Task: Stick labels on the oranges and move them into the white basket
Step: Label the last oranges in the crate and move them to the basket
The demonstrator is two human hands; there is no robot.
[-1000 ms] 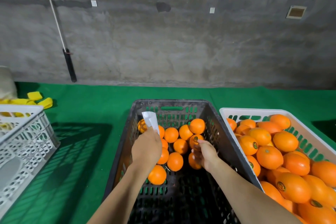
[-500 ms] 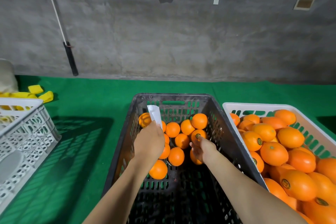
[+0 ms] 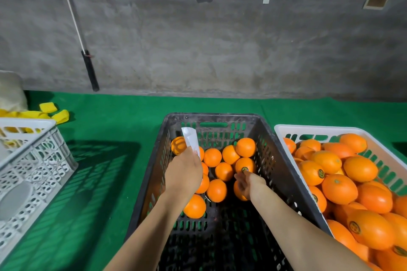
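Now both hands work inside the black crate (image 3: 271,160).
Left hand (image 3: 184,171) pinches a label strip (image 3: 191,141); right hand (image 3: 247,182), fingers relaxed, touches the labelled orange (image 3: 245,165).

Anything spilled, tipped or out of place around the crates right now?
Nothing stands out. The oranges sit inside the black crate and the white basket, none on the green mat. One labelled orange remains in the black crate by the right hand; the left hand holds the label strip.

The white basket (image 3: 284,131) runs off the right edge; label (image 3: 244,169) print is too small to read.
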